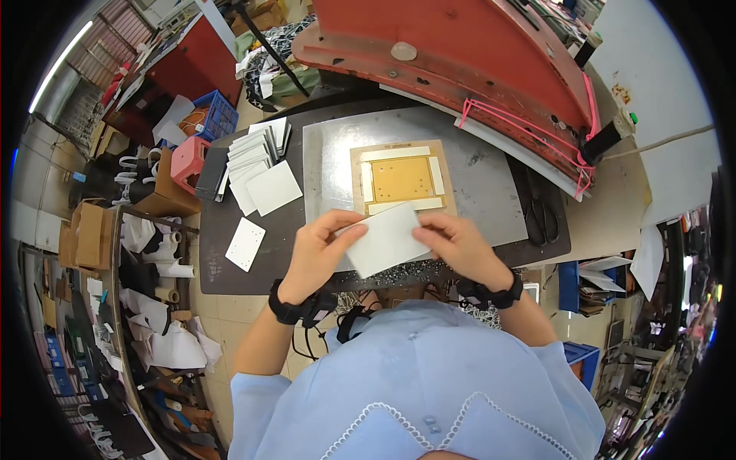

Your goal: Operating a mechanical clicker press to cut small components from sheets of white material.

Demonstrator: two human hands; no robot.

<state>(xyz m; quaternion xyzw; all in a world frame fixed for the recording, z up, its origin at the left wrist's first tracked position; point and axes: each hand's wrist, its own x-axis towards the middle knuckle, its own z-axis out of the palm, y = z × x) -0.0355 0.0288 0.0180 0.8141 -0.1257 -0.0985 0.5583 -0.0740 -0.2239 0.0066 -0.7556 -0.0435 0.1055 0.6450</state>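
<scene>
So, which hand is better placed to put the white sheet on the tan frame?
Probably the right hand: it grips the sheet on the side just below the frame. The left hand sits further out.

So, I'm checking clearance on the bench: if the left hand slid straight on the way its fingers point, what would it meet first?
The left hand points up and rightward, already gripping the white rectangular sheet. Beyond that, probably the tan square cutting die on the grey metal plate; depth is uncertain.
</scene>
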